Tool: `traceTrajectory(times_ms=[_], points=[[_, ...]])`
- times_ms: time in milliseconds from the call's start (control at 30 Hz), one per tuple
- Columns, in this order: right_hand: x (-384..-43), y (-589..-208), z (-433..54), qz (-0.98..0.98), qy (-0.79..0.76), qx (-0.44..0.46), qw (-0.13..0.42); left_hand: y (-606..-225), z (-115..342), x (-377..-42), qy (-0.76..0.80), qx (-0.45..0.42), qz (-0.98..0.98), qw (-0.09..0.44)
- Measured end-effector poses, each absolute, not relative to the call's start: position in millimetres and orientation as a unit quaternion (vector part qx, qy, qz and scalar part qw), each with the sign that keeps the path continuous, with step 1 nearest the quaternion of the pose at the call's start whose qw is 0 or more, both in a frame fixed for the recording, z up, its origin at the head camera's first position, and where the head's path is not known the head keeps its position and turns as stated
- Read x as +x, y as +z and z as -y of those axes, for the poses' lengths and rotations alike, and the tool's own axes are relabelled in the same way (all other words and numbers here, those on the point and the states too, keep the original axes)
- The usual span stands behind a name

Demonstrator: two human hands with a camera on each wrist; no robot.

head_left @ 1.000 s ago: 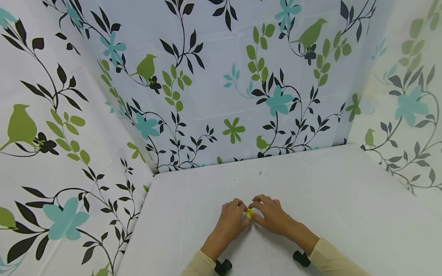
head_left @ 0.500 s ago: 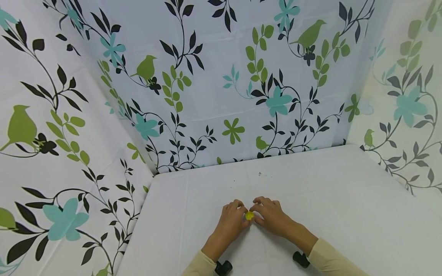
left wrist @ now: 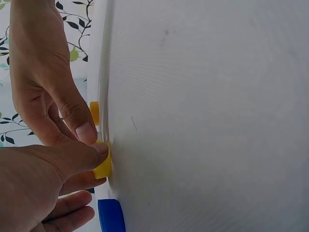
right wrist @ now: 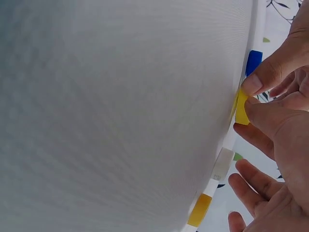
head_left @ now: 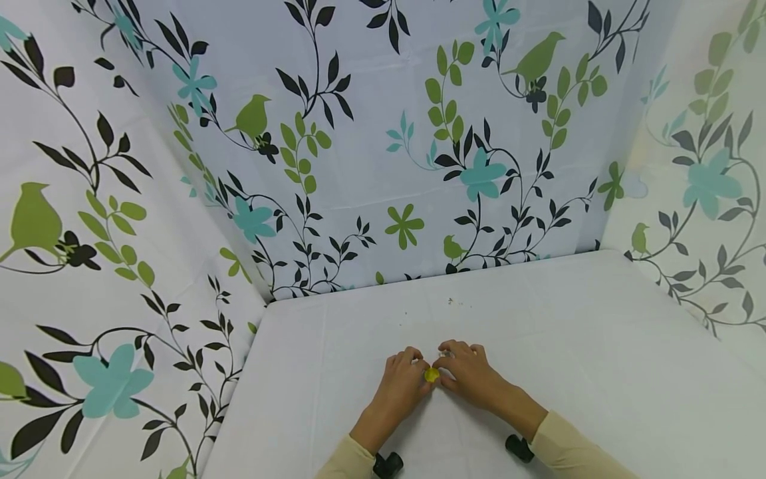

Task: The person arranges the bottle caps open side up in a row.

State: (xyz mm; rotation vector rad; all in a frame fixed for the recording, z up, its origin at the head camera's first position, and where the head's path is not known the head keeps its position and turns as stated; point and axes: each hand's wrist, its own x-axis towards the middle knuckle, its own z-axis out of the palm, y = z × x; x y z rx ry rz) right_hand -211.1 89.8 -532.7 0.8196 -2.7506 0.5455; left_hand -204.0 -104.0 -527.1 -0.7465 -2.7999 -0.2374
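Observation:
A small round yellow cap [head_left: 431, 375] sits low at the white table surface, between my two hands. My left hand [head_left: 402, 380] pinches it from the left; in the left wrist view the thumb overlaps the cap's upper part. My right hand [head_left: 473, 372] pinches its other side with thumb and fingertip, while the remaining fingers are spread. In the right wrist view the yellow cap [right wrist: 242, 108] shows its side edge between both thumbs. Beside the left hand is a blue cap-like piece [left wrist: 111, 215]. A white piece [right wrist: 222, 164] and an orange one [right wrist: 199, 210] lie near the right hand's fingers.
The white cloth-covered table [head_left: 335, 332] is bounded by patterned curtains [head_left: 359, 166] at the back and sides. Small dark specks [head_left: 451, 301] mark the cloth beyond the hands. Black cylindrical devices [head_left: 387, 464] sit at both wrists.
A second ago the yellow cap looked tilted, like an open ring, and slightly higher in view. It now appears as a flatter disc, a little closer to me. Both hands stay nearly still.

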Motion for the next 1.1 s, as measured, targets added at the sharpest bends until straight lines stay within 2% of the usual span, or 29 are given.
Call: traceTrajectory(times_ms=[433, 1100], points=[[-210.1, -531.1, -91.0, 0.934, 0.179, 0.285, 0.120, -525.7, 104.0, -204.0, -0.076, -0.252, 0.959, 0.104], [-234.2, -509.7, -113.7, 0.952, 0.197, 0.228, 0.053, -506.3, 84.8, -220.0, -0.109, -0.234, 0.965, 0.041]])
